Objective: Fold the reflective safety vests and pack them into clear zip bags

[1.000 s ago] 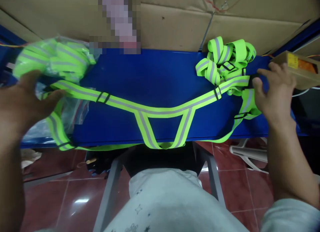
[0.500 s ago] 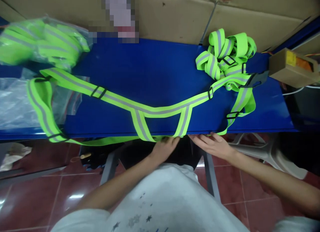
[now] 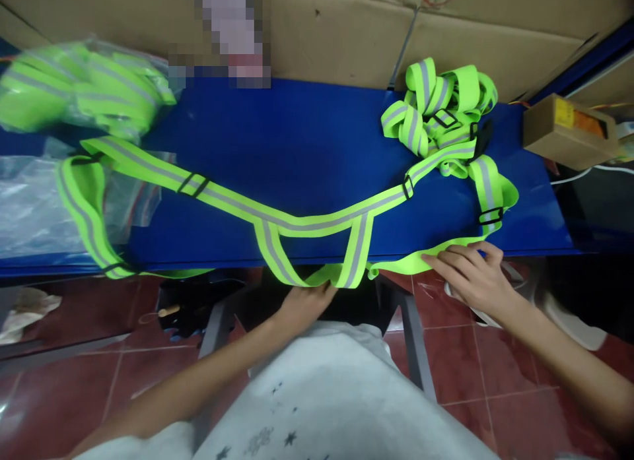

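A neon-green reflective strap vest (image 3: pixel 297 219) with grey stripes and black buckles lies spread across the blue table (image 3: pixel 307 143). My left hand (image 3: pixel 302 301) grips the vest's lower band where it hangs over the table's front edge, at the middle. My right hand (image 3: pixel 470 275) pinches the same lower band further right, its fingers closed on the strap just below the table edge. A bunched second vest (image 3: pixel 440 103) lies at the back right.
A pile of bagged green vests (image 3: pixel 84 90) and clear plastic bags (image 3: pixel 30 202) sit at the left. A small cardboard box (image 3: pixel 569 130) rests at the right end. Cardboard sheets (image 3: pixel 347 37) line the back. Red tiled floor (image 3: pixel 99 381) lies below.
My hands came from the vest's far ends to the front edge. Since half a second ago the right hand has slid right along the lower band, pulling it up.
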The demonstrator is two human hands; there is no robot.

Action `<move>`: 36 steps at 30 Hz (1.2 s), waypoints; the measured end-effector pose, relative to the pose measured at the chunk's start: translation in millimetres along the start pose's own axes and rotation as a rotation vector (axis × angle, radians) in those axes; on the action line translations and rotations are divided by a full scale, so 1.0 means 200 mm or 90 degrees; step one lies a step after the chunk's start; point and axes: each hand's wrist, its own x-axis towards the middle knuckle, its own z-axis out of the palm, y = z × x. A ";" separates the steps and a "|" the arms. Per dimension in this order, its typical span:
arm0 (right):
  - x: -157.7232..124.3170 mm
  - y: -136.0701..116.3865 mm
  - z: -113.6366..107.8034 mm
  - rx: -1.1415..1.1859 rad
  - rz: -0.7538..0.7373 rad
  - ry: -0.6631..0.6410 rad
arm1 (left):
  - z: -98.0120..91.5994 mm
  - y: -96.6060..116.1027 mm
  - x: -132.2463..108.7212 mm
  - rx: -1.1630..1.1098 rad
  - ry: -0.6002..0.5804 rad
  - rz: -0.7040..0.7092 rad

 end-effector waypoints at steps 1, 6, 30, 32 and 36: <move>0.00 -0.01 0.00 0.008 -0.005 -0.017 | 0.01 0.05 0.02 -0.028 0.002 0.043; 0.04 -0.05 0.00 0.058 0.003 -0.076 | 0.18 0.25 0.20 -0.105 0.078 0.036; -0.06 0.10 -0.07 -0.074 -0.234 0.081 | -0.38 -0.13 0.07 -0.548 -0.208 -0.104; -0.07 0.03 -0.06 -0.049 -0.242 0.023 | -0.42 -0.12 0.06 -0.525 -0.194 -0.119; 0.00 -0.06 -0.11 0.058 -0.193 -0.041 | -0.50 0.01 0.02 -0.376 -0.089 0.027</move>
